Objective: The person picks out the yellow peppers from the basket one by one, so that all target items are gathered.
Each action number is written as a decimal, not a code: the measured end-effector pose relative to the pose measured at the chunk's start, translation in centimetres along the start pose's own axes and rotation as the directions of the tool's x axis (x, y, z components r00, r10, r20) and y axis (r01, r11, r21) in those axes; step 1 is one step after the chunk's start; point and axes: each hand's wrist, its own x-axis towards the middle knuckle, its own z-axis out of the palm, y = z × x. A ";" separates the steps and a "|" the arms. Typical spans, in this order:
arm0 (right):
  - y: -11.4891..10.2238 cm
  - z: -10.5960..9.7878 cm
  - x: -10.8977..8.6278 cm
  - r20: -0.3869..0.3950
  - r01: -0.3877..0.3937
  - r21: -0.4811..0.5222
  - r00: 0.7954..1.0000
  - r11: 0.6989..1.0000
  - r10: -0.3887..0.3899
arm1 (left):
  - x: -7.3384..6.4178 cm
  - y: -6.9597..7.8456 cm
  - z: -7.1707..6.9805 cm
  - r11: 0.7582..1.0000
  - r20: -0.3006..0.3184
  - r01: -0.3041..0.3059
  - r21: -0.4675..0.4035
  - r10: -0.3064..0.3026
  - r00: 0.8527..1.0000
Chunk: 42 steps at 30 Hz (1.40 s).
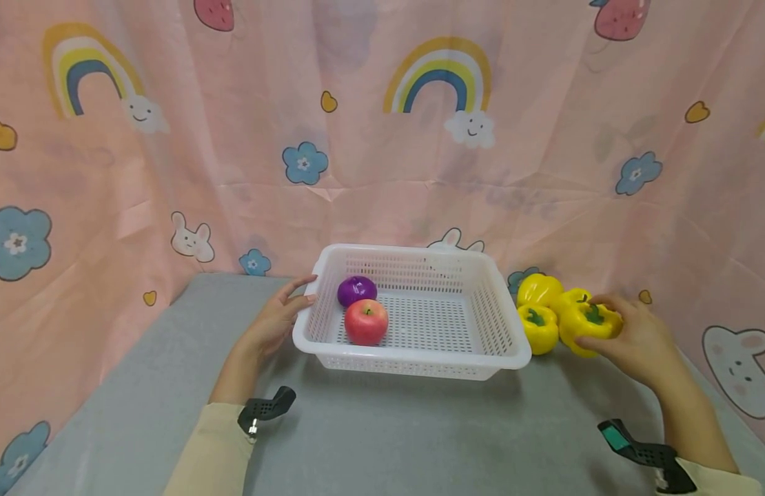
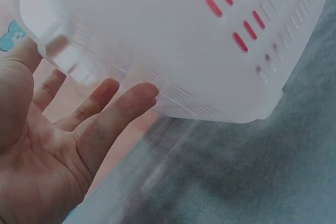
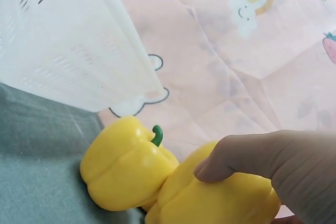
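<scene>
A white plastic basket [image 1: 413, 365] with slotted walls stands on the grey table. Inside it, at the left, lie a red apple [image 1: 366, 322] and a shiny purple round vegetable or fruit [image 1: 357, 291]. My left hand [image 1: 276, 318] holds the basket's left end, its thumb [image 2: 25, 51] at the rim and other fingertips against the outer wall. Right of the basket, my right hand [image 1: 637, 341] grips a yellow bell pepper [image 3: 226, 198] between thumb and fingers. Other yellow bell peppers [image 1: 539, 331] sit close together beside it, next to the basket's right end.
A pink cloth [image 1: 370, 213] printed with rainbows, flowers and rabbits hangs behind and along both sides of the table. The grey tabletop [image 1: 407, 434] extends in front of the basket. The peppers stand near the table's back right edge.
</scene>
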 end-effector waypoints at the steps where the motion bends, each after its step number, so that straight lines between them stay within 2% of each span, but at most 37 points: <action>1: 0.1 0.1 0.0 0.003 -0.003 -0.001 1.000 1.000 0.003 | 0.0 0.0 0.0 1.000 0.002 -0.002 0.001 0.002 1.000; 11: 0.9 1.0 0.5 0.072 -0.012 -0.007 0.997 1.000 0.013 | -0.2 0.1 -0.2 1.000 -0.012 -0.001 0.005 0.001 1.000; 17: 1.5 1.5 0.7 0.151 -0.046 -0.013 0.987 0.999 0.048 | -0.2 0.2 -0.2 1.000 -0.013 -0.002 -0.001 0.002 1.000; 21: 1.8 1.7 0.6 0.177 -0.059 -0.020 0.982 0.998 0.061 | 0.0 -0.1 -0.3 1.000 -0.006 -0.010 -0.005 0.010 1.000; 27: 2.7 1.9 0.8 0.187 -0.037 -0.024 0.982 0.999 0.041 | 0.0 -0.4 0.0 1.000 -0.013 -0.005 -0.015 0.004 1.000; 32: 3.3 2.0 0.7 0.181 -0.017 -0.011 0.983 1.000 0.019 | 0.0 -0.5 0.2 0.998 0.011 -0.013 -0.067 0.014 1.000; 42: 3.6 2.4 0.6 0.195 -0.052 0.019 0.980 0.998 0.047 | 0.3 -0.3 -0.1 0.998 0.014 -0.020 -0.060 0.021 1.000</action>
